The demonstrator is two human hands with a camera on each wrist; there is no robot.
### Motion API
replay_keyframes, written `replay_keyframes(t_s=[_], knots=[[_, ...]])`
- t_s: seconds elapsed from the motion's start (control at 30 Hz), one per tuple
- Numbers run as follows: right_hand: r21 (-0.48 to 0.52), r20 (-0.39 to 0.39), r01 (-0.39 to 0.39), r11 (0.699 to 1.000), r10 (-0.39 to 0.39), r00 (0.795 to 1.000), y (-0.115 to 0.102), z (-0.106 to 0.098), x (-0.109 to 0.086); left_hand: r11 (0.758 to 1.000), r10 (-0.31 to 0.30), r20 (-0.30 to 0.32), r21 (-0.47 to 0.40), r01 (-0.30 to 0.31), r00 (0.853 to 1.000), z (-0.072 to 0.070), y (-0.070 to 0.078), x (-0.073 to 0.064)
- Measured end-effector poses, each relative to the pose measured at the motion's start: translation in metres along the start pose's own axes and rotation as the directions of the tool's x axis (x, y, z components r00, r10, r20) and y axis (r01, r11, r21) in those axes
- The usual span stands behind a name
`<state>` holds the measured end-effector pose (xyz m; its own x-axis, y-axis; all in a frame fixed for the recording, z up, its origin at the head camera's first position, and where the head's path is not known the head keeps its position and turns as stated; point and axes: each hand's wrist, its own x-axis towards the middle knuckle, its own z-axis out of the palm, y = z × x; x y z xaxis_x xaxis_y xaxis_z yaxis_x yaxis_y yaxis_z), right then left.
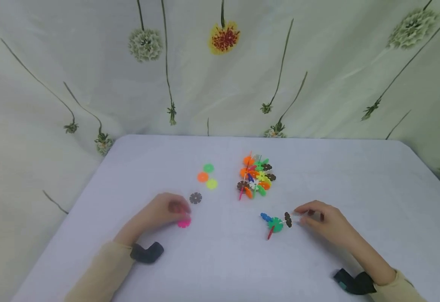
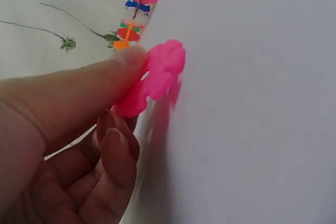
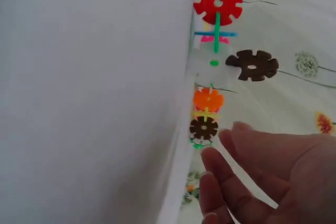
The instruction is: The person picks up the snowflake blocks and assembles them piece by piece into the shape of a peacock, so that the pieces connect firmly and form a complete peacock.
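My left hand (image 1: 167,207) pinches a pink notched plastic disc (image 2: 167,69) between thumb and fingers, low over the table. In the head view, a dark grey-brown disc (image 1: 195,198) lies just beyond that hand. To the right sits a small joined cluster of notched discs: a green one (image 1: 276,225) in the middle, with blue (image 1: 265,217), red (image 1: 271,233) and brown (image 1: 288,219) discs sticking out. My right hand (image 1: 327,220) hovers beside the brown disc, fingers loosely bent and apart from it. Nothing shows between its fingers in the right wrist view.
Loose green (image 1: 208,168), orange (image 1: 202,177) and yellow (image 1: 212,183) discs lie past the left hand. A heap of mixed discs (image 1: 255,174) stands farther back on the white table (image 1: 220,268). Flower-print cloth (image 1: 189,75) hangs behind the table.
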<state>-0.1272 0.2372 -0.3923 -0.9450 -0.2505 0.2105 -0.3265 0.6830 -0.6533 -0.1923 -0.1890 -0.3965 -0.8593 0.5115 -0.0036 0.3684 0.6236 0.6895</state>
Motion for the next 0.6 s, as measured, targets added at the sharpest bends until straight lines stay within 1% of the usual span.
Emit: replay_keyframes(t_s=[0.07, 0.1, 0.13, 0.17, 0.2, 0.23, 0.27, 0.3, 0.33, 0.37, 0.4, 0.43, 0.47, 0.53, 0.57, 0.6], knots=[[-0.024, -0.058, -0.004, 1.0, 0.003, 0.998, -0.01, -0.004, -0.001, 0.994, 0.013, 0.025, -0.106, -0.011, 1.0, 0.003, 0.005, 0.001], [-0.021, -0.085, -0.003, 1.0, 0.001, 0.996, -0.018, -0.003, -0.002, 0.985, 0.013, 0.031, -0.175, -0.008, 0.999, 0.005, 0.009, 0.002], [-0.001, -0.098, -0.008, 1.0, 0.008, 0.995, -0.026, -0.002, -0.003, 0.971, 0.012, 0.037, -0.237, -0.003, 0.999, 0.008, 0.016, 0.003], [0.035, -0.102, -0.005, 0.999, 0.009, 0.995, -0.034, 0.0, -0.004, 0.951, 0.002, 0.044, -0.309, 0.012, 0.999, 0.011, 0.023, 0.004], [0.088, -0.091, -0.002, 0.996, 0.01, 0.996, -0.043, 0.004, -0.006, 0.933, -0.013, 0.047, -0.36, 0.029, 0.999, 0.015, 0.032, 0.005], [0.158, -0.06, 0.003, 0.987, 0.007, 0.998, -0.051, 0.009, -0.007, 0.911, -0.037, 0.052, -0.409, 0.054, 0.998, 0.019, 0.041, 0.005], [0.243, -0.011, -0.003, 0.97, 0.006, 1.0, -0.058, 0.015, -0.008, 0.885, -0.058, 0.059, -0.459, 0.079, 0.997, 0.025, 0.05, 0.005], [0.323, 0.044, -0.022, 0.946, 0.009, 0.999, -0.064, 0.021, -0.008, 0.862, -0.076, 0.069, -0.498, 0.1, 0.995, 0.03, 0.059, 0.004], [0.402, 0.106, -0.053, 0.914, 0.011, 0.994, -0.07, 0.028, -0.009, 0.841, -0.087, 0.083, -0.529, 0.118, 0.993, 0.036, 0.067, 0.003], [0.475, 0.167, -0.086, 0.876, 0.006, 0.986, -0.074, 0.036, -0.009, 0.815, -0.095, 0.096, -0.564, 0.133, 0.991, 0.043, 0.075, 0.002], [0.533, 0.227, -0.136, 0.835, 0.014, 0.974, -0.077, 0.043, -0.01, 0.796, -0.097, 0.11, -0.588, 0.144, 0.989, 0.049, 0.081, 0.001], [0.579, 0.281, -0.188, 0.794, 0.022, 0.959, -0.078, 0.049, -0.01, 0.772, -0.094, 0.128, -0.617, 0.154, 0.987, 0.056, 0.086, 0.0], [0.605, 0.323, -0.235, 0.76, 0.036, 0.946, -0.08, 0.055, -0.011, 0.75, -0.081, 0.144, -0.642, 0.156, 0.986, 0.063, 0.09, -0.001], [0.632, 0.363, -0.286, 0.72, 0.051, 0.931, -0.079, 0.064, -0.012, 0.728, -0.048, 0.168, -0.669, 0.149, 0.985, 0.074, 0.094, -0.002], [0.643, 0.37, -0.301, 0.705, 0.059, 0.927, -0.078, 0.067, -0.013, 0.724, -0.037, 0.175, -0.674, 0.147, 0.984, 0.078, 0.094, -0.002], [0.646, 0.375, -0.314, 0.695, 0.069, 0.925, -0.077, 0.07, -0.013, 0.723, -0.029, 0.179, -0.676, 0.144, 0.984, 0.081, 0.094, -0.002]])
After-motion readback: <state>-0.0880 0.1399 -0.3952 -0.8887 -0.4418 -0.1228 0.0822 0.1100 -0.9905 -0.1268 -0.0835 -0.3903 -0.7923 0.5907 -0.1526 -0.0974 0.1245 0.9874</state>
